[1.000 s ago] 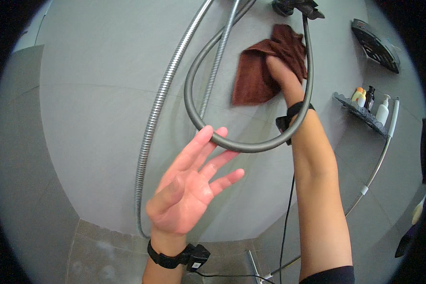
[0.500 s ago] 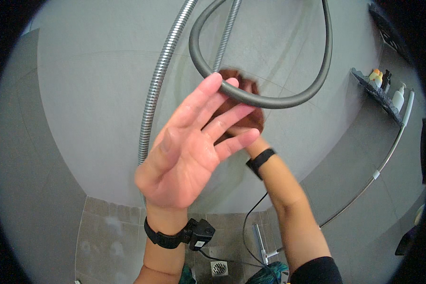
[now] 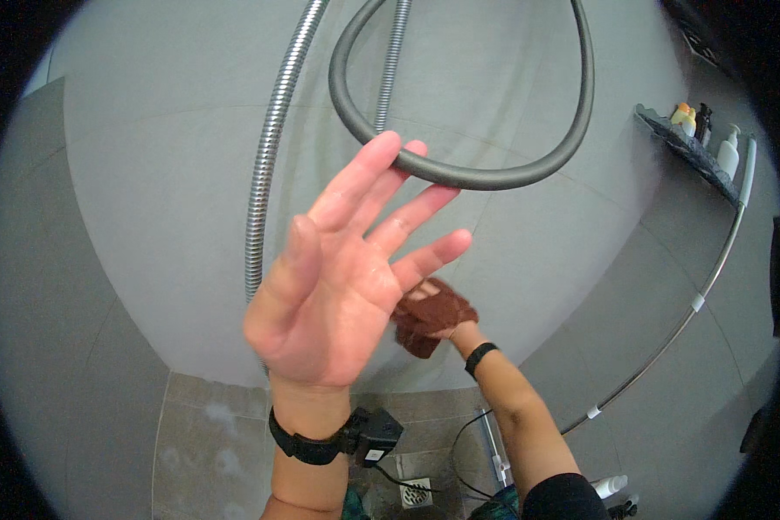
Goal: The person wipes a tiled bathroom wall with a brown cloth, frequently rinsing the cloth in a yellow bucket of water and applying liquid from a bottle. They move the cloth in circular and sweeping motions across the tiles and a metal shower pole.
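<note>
Palm facing me, my left hand (image 3: 347, 269) is raised with its fingers spread. Its fingertips meet the bottom of a looped dark grey hose (image 3: 503, 179), with some fingers partly behind it. A black strap with a small black box (image 3: 374, 435) circles the left wrist. Lower and beyond it, my right hand (image 3: 426, 292) is closed on a brown cloth (image 3: 442, 310) against the grey tiled wall (image 3: 546, 234). The left hand hides part of the cloth. Another black band (image 3: 480, 360) is on the right wrist.
A ribbed metal hose (image 3: 269, 147) hangs left of my left hand; a thinner one (image 3: 394, 61) hangs behind the loop. A corner shelf (image 3: 689, 152) holds several bottles at right. A metal pole (image 3: 667, 342) leans there. The floor has a drain (image 3: 416, 493) and a squeegee (image 3: 495, 446).
My right hand has moved down the wall with the brown cloth, from behind the hose loop to beside the left palm. The left hand stays raised at the hose.
</note>
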